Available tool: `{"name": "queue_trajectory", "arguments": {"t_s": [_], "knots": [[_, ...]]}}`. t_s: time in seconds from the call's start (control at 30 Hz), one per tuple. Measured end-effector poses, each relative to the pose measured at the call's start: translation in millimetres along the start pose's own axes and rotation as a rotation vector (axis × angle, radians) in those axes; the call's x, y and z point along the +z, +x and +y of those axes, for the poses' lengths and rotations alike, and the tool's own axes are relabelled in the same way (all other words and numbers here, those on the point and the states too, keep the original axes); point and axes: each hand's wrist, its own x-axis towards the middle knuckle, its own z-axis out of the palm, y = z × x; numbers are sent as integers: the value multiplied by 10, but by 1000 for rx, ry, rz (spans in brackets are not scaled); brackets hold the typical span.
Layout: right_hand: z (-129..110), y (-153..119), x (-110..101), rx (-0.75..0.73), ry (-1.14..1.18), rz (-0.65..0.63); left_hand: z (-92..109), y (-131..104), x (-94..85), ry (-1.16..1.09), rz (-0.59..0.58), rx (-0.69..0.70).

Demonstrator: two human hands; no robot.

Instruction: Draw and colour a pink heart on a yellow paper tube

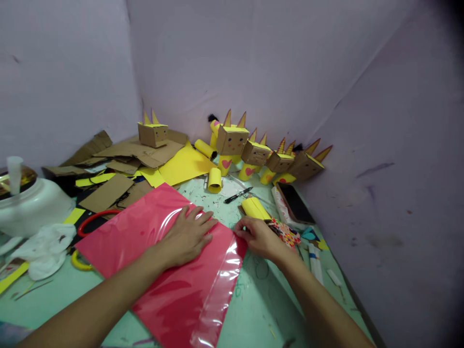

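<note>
A pack of red paper in a shiny clear plastic sleeve (145, 256) lies slantwise on the pale green table. My left hand (188, 234) rests flat on top of it, fingers spread. At the pack's right corner, my right hand (259, 237) pinches the edge of the plastic sleeve between thumb and fingers. Just beyond that hand lies a yellow paper roll (255, 208), and some flower-patterned material (286, 231) sits to its right. Scissors with a red handle (96, 220) are partly hidden under the pack's left side.
Cardboard-headed figures with yellow horns (234, 140) stand along the back wall. Cardboard scraps (105, 193) and yellow paper (184, 164) are piled at the left. A black pen (238, 195), a phone (295, 203), a white teapot-like vessel (32, 208) and crumpled tissue (45, 251) surround the pack.
</note>
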Motion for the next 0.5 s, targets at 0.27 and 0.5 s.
{"name": "queue_trajectory", "arguments": {"t_s": [0.27, 0.5], "knots": [[170, -125, 94, -32, -19, 128, 0, 5, 1, 2, -6, -1], [95, -41, 82, 20, -55, 74, -1, -6, -3, -6, 9, -2]]}}
